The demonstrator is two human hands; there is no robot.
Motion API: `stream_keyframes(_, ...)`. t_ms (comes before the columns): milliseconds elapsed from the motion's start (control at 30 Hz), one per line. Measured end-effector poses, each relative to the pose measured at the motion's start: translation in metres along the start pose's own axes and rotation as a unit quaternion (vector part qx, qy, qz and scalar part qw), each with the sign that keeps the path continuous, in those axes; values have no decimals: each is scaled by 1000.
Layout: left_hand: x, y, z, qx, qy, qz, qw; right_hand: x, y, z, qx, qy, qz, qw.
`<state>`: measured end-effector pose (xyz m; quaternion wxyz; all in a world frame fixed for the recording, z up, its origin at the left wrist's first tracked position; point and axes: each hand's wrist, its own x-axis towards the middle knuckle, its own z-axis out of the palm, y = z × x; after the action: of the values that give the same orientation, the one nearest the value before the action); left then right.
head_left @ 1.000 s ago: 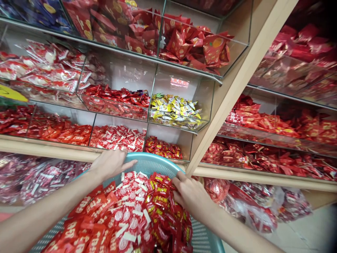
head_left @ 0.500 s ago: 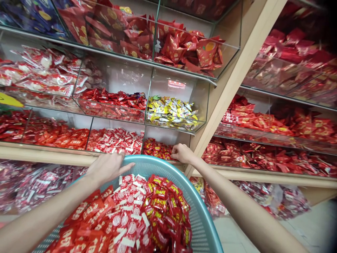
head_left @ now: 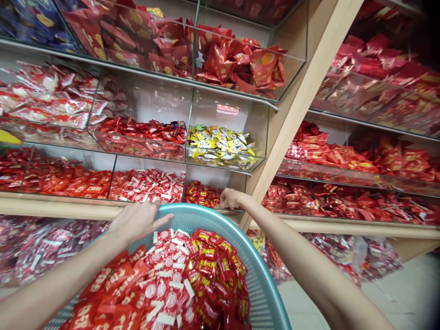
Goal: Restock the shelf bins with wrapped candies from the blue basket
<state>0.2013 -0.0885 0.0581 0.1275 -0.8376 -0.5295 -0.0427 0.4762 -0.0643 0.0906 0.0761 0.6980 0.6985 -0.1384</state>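
Observation:
My left hand (head_left: 137, 221) grips the far rim of a teal plastic basket (head_left: 271, 279), the thumb over the inside and the fingers hooked over the edge. Inside the basket lie orange-red candy packets (head_left: 113, 284), red-and-white wrapped candies (head_left: 168, 270) and dark red candies with yellow lettering (head_left: 220, 270). Beyond the rim, my right hand (head_left: 230, 198) is at the right end of a low compartment with similar red and yellow candies (head_left: 201, 195). Its fingers are curled together, and whatever they hold is hidden.
Glass-fronted shelves (head_left: 147, 75) full of wrapped sweets rise in front. A slanting wooden upright (head_left: 302, 110) divides them from more shelves at right. Yellow candies (head_left: 220, 144) sit above my right hand. Bagged sweets (head_left: 360, 256) lie under the wooden ledge (head_left: 62, 206).
The view has shifted slightly, so the shelves appear a little further left. My right hand stays at the candy compartment with curled fingers; my left hand keeps its hold on the rim.

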Motion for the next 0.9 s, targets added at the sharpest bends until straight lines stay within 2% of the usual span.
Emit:
stream_keyframes(267,1,0,2,-2,-10,-1,1000,2,-2,0,-21,-12,0,1000)
stream_keyframes(600,0,2,-4,-13,-15,-7,1000,13,7,7,-64,77,0,995)
stream_keyframes(900,0,-1,1,2,-7,1,1000,18,9,20,-94,88,0,992)
